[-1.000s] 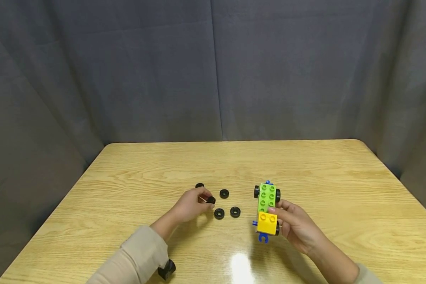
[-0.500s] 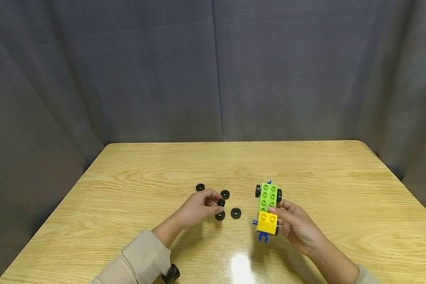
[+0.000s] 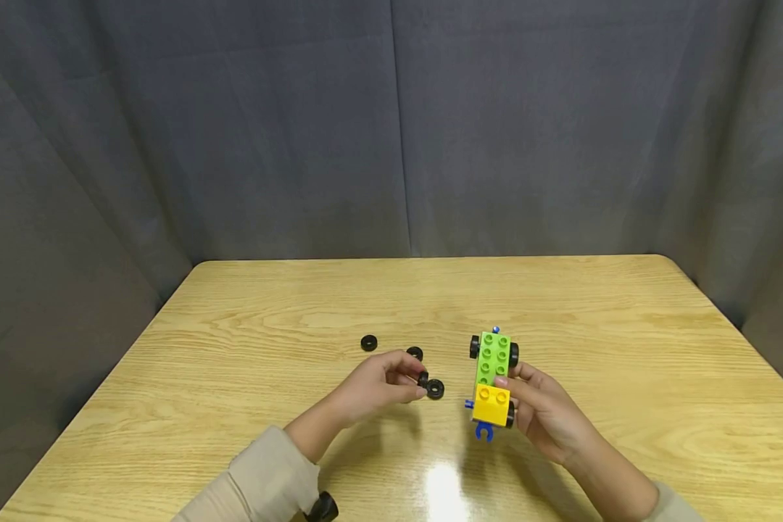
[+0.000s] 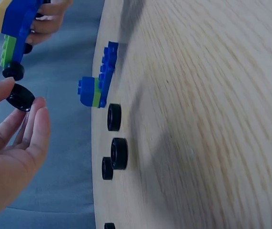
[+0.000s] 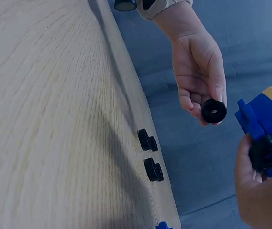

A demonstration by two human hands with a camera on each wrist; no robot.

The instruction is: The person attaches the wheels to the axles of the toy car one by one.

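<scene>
My left hand [image 3: 381, 388] pinches a black toy tyre [image 4: 20, 98] between thumb and fingers, raised off the table. My right hand [image 3: 551, 409] grips a block-built toy car [image 3: 494, 359], thumb on top and fingers along its right side. Green studded bricks form its far part and a yellow brick its near part, over a blue base. Black wheels [image 3: 474, 346] sit at both far corners and the near right. At the near left a bare blue axle peg [image 3: 468, 404] sticks out. The pinched tyre is left of the car, apart from it.
Several more black tyres lie on the wooden table [image 3: 267, 312], including one at the far left [image 3: 368, 343] and one beside the left fingertips [image 3: 435, 389]. A blue-and-green brick piece [image 4: 97, 78] lies beyond them in the left wrist view. Grey curtains [image 3: 300, 145] surround the table.
My left hand has moved right with the tyre, across the loose tyres and closer to the car. My right hand and the car have stayed almost still.
</scene>
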